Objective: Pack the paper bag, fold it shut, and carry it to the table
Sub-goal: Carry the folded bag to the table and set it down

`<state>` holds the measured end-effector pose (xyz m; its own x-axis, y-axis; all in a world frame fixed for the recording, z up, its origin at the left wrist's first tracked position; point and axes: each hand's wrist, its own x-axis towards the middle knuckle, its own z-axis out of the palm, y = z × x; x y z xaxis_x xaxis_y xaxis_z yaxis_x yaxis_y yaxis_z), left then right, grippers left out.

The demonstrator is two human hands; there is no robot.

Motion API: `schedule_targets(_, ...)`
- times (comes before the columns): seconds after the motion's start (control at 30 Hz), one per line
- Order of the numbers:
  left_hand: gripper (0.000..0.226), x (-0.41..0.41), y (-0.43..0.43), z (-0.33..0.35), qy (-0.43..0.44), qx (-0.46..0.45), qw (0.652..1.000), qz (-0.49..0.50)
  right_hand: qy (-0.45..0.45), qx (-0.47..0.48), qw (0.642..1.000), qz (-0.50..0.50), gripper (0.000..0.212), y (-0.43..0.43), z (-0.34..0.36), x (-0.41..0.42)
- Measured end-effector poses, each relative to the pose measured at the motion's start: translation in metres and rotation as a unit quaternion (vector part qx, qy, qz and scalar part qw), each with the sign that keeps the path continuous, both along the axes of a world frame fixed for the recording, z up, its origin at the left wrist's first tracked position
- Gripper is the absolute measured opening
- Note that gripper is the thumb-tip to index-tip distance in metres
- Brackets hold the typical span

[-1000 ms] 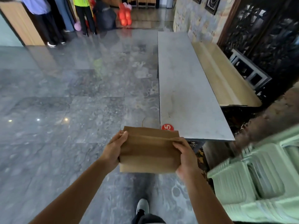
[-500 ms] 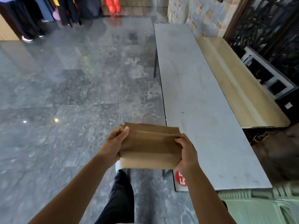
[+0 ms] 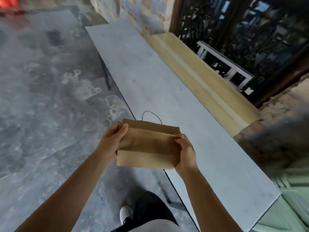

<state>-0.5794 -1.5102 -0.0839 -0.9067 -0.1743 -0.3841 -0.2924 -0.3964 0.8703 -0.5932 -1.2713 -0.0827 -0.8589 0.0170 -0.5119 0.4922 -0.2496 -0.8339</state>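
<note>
A brown paper bag (image 3: 147,148) with its top folded over is held in front of me at waist height. My left hand (image 3: 112,141) grips its left side, thumb on top of the fold. My right hand (image 3: 185,153) grips its right side at the fold. A thin wire-like handle loop sticks up behind the bag. The bag hangs over the near left edge of a long grey table (image 3: 150,77) that stretches away from me to the right of centre.
A pale wooden bench (image 3: 200,72) runs along the table's far side by a stone wall and a dark lattice door. Pale green plastic chairs (image 3: 292,206) stand at the lower right. Grey marble floor (image 3: 41,97) lies to the left. My white shoe (image 3: 126,213) is below.
I have walked closer and turned right: the table now lies diagonally beside and under the bag. The bag stays gripped in both hands. The people at the back have left view.
</note>
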Motion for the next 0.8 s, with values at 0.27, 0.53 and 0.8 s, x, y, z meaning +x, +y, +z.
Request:
schedule_targets(0.27,0.037,-0.175,-0.025,-0.028,0.017,-0.137,0.973,-0.185,0.07,0.0,0.993,-0.099,0.015,-0.011,-0.038,-0.106)
schedule_targets(0.53,0.049,-0.337,-0.046,-0.047,-0.021,-0.092,0.955,-0.281,0.024,-0.01,0.974,-0.226,0.03,-0.055,-0.062,-0.227)
schedule_targets(0.8,0.027,-0.443,-0.059,-0.074,-0.041,-0.142,0.922,-0.359,-0.028,-0.028,0.944,-0.328,0.033,-0.104,-0.086,-0.292)
